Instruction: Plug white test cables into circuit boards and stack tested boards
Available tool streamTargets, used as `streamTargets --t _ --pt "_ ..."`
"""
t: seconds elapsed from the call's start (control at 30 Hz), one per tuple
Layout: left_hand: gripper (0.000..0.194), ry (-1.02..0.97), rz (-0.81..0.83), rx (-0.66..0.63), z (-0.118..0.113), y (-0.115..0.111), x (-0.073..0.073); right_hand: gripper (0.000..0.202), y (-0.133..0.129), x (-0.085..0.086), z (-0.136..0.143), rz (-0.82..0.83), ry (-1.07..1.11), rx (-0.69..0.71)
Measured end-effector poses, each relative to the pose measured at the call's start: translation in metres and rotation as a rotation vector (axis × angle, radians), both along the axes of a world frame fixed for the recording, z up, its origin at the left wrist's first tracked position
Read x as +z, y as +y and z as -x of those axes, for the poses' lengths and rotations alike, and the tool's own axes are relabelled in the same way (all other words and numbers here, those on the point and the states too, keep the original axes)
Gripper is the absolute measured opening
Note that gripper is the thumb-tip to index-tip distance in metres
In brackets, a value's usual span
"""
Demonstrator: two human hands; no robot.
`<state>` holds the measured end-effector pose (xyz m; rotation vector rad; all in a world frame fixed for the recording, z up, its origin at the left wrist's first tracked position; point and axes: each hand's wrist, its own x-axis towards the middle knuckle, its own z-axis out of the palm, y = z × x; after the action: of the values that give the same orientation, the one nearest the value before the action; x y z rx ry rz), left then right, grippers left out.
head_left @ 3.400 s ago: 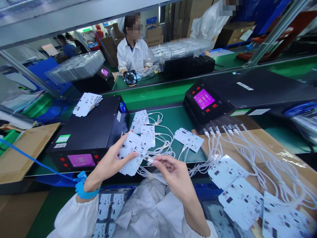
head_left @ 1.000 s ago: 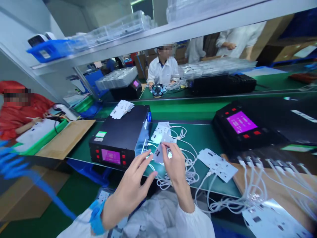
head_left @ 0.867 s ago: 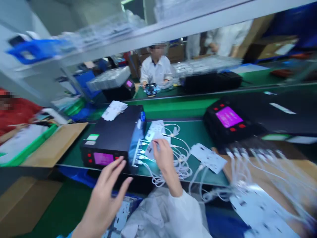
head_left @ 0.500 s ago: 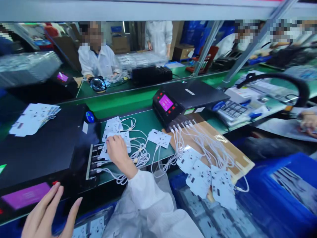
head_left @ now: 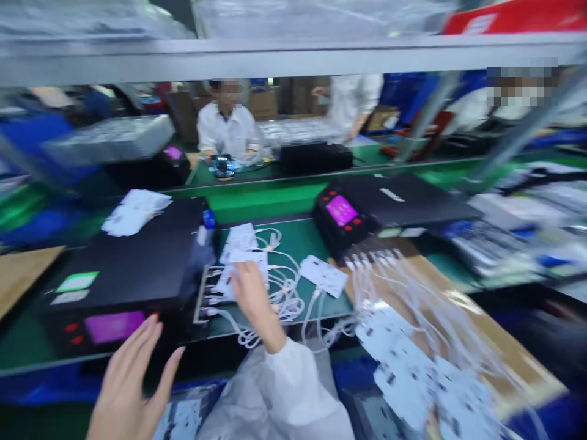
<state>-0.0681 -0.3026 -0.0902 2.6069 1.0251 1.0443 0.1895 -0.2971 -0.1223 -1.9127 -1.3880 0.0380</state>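
Note:
My left hand (head_left: 137, 379) is open at the lower left, fingers stretched toward the front of a black box (head_left: 151, 256), by its pink screen (head_left: 114, 327) and a red button. In the middle, my right hand (head_left: 252, 293), in a white sleeve, has its fingers bent down on a flat white circuit board (head_left: 257, 263); the fingertips are blurred. Another white board (head_left: 238, 238) lies behind it. White cables (head_left: 287, 299) run from plugs in the box's side and lie coiled beside these boards. A separate white board (head_left: 323, 275) lies right of the cables with a lead attached.
A second black box (head_left: 394, 198) stands at the right, with white cables plugged in. Several white boards (head_left: 403, 373) hang over cardboard (head_left: 440, 287) at the lower right, a piece of finger at their edge. A stack of boards (head_left: 132, 211) tops the left box. A co-worker (head_left: 227, 128) sits opposite.
The view has swung left and up, so everything appears further right and lower. My left hand still reaches toward the left box's front; my right hand stays on the white board.

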Motion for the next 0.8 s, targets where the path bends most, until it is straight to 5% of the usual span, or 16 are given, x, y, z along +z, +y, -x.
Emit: streamTargets --t 0.13,0.2,0.27,0.37,0.5,0.7,0.8 --pt "0.052 0.041 -0.072 0.061 -0.014 -0.013 0.026 0.028 -0.036 -0.008 -0.022 -0.297 -0.066 -0.14" --pt "0.045 0.001 -0.06 0.071 -0.021 -0.019 0.031 0.041 -0.063 -0.008 -0.046 -0.32 -0.122 -0.259" --pt "0.039 -0.069 0.017 -0.016 -0.03 -0.026 0.032 0.053 -0.092 -0.002 -0.07 -0.204 -0.185 -0.426" --pt "0.028 -0.14 0.378 -0.277 -0.055 -0.036 0.032 0.054 -0.125 0.014 -0.095 0.195 -0.171 -0.667" --pt "0.029 -0.166 0.822 -0.501 -0.105 -0.041 0.031 0.055 -0.128 0.026 -0.108 0.654 0.03 -0.697" --pt "0.038 -0.206 0.989 -0.571 -0.175 -0.038 0.02 0.076 -0.109 0.024 -0.123 0.601 0.139 -0.808" --pt "0.039 -0.189 0.962 -0.608 -0.2 -0.036 0.012 0.063 -0.107 0.025 -0.137 0.696 0.202 -0.775"
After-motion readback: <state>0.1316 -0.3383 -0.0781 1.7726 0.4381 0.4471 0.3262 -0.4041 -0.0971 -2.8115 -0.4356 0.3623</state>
